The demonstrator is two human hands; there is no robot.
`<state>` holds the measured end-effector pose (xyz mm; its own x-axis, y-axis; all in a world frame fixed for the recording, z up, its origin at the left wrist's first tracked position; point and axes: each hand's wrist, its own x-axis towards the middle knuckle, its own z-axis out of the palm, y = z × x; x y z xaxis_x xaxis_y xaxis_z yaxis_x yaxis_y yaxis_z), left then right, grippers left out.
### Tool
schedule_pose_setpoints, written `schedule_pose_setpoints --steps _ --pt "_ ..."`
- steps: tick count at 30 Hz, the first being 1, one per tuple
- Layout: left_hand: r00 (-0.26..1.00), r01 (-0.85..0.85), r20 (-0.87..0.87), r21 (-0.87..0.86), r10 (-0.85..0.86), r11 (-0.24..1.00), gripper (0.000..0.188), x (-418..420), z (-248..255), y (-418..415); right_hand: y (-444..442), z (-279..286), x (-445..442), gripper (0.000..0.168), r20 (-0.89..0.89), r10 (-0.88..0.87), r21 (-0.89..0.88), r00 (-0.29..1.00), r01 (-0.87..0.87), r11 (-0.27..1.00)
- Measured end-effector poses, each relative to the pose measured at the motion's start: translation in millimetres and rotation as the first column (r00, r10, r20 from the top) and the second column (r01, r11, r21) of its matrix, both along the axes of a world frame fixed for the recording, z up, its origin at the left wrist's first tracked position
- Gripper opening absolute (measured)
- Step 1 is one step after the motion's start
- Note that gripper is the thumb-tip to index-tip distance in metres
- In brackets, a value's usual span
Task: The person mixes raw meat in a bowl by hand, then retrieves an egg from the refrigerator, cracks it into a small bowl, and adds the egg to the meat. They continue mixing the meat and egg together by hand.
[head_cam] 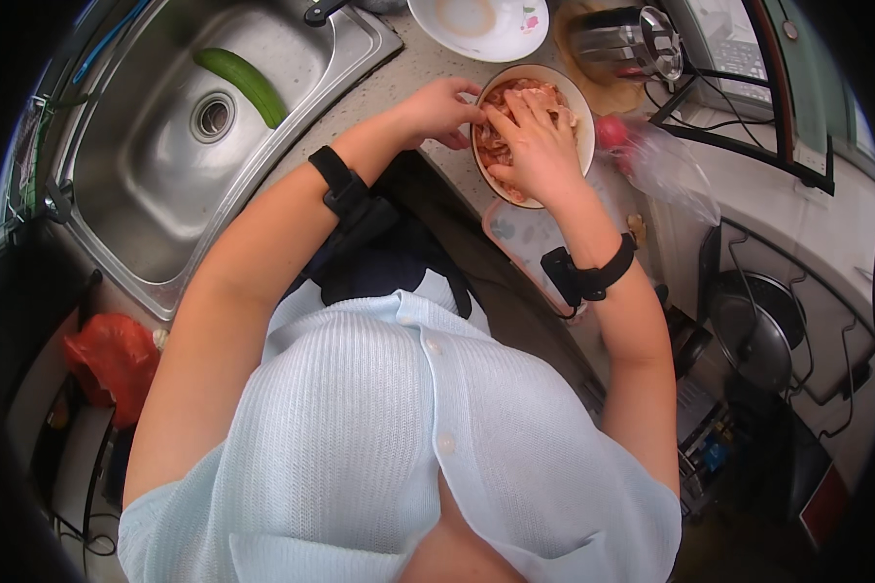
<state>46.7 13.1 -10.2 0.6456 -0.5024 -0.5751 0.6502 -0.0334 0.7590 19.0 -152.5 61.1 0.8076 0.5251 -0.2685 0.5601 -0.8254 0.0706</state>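
A white bowl (587, 138) with a dark rim holds pieces of raw meat (497, 146), pinkish and wet-looking. My right hand (541, 146) lies palm down in it, its slightly spread fingers pressed into the meat. Some meat is hidden under that hand. At the bowl's left side, my left hand (441, 113) has its fingertips and thumb at the rim, steadying it. Both forearms wear black straps. Partly beneath the bowl is a pink-edged cutting board (526, 237) on the counter.
The steel sink (146, 167) on the left holds a green cucumber (244, 84). A black knife handle (324, 11) rests by its far edge. Past the bowl are a floral white dish (474, 29), a shiny metal container (620, 44) and a clear plastic bag (671, 167). Pan lids (755, 328) hang at right.
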Motion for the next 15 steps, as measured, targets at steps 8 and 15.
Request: schedule_pose_setpoints --steps 8,15 --pt "1.0 0.016 0.013 -0.015 -0.016 1.0 0.05 -0.4 3.1 1.3 0.8 -62.5 36.5 0.013 -0.218 -0.087 -0.082 0.972 0.071 0.994" --pt "1.0 0.007 0.011 -0.002 -0.007 1.0 0.05 0.3 1.6 -1.1 -25.0 5.8 47.7 0.031 -0.269 0.018 0.017 0.963 -0.014 1.0"
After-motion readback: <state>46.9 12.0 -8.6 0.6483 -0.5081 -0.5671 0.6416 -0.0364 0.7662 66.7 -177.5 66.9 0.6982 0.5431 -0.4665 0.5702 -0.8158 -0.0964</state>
